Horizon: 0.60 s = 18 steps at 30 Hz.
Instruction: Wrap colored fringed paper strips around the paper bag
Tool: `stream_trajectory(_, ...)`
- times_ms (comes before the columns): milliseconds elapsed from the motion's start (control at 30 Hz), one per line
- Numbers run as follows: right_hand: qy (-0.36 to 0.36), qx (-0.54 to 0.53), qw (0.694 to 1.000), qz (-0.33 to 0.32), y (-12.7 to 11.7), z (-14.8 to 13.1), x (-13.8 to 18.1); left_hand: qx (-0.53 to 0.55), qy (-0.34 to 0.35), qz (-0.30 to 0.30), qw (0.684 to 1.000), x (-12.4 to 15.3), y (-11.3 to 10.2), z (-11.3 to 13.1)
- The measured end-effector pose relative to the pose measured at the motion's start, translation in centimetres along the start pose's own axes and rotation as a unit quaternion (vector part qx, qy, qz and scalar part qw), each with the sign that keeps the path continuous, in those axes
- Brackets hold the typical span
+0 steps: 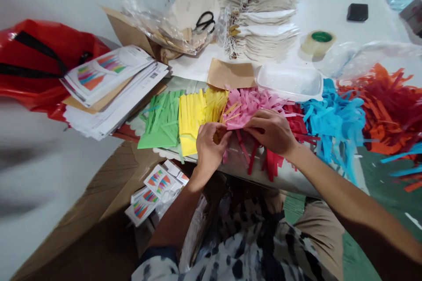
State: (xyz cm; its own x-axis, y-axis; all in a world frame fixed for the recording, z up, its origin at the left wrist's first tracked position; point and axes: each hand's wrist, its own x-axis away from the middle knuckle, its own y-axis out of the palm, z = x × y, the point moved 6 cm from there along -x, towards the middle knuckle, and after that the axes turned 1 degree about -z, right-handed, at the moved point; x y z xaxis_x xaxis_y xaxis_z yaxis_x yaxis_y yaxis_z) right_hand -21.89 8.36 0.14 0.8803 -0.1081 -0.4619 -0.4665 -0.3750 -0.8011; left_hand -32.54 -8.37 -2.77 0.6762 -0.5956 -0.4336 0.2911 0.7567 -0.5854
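Observation:
Both my hands meet at the near edge of a pink paper tassel [252,102] whose cut strips fan out away from me. My left hand [212,140] pinches the left end of its solid edge between thumb and finger. With thumb and fingers pressed together, my right hand [272,131] grips the same edge further right. Left of them lie yellow tassels [191,114] and a green tassel [161,120], both of fringed paper. Red strips [273,164] hang over the table's edge under my right hand. Blue tassels [334,116] lie to the right.
A white plastic tray [290,81] and brown paper [231,73] sit behind the tassels. Bundled white strung stacks [267,35], scissors [205,22] and a tape roll [318,43] are further back. Printed cards [112,79] are piled left; orange strips [382,114] heap at right.

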Motion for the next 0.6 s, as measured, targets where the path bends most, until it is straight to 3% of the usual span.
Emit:
stream_trajectory(200, 0.007, 0.016, 1.0, 0.007, 0.2, -0.1, 0.1, 0.029, 0.037, -0.022, 0.999, -0.4, 0.1, 0.4)
stream_trajectory(433, -0.023, 0.087, 0.995, 0.031, 0.1, -3.0, 0.3, 0.233, -0.081, -0.006, 0.969, -1.2, 0.7, -1.1)
stream_trajectory(600, -0.027, 0.145, 0.981, 0.124, -0.1, -4.1, 0.1, 0.236, -0.035, -0.003, 0.971, -1.5, 0.2, -0.3)
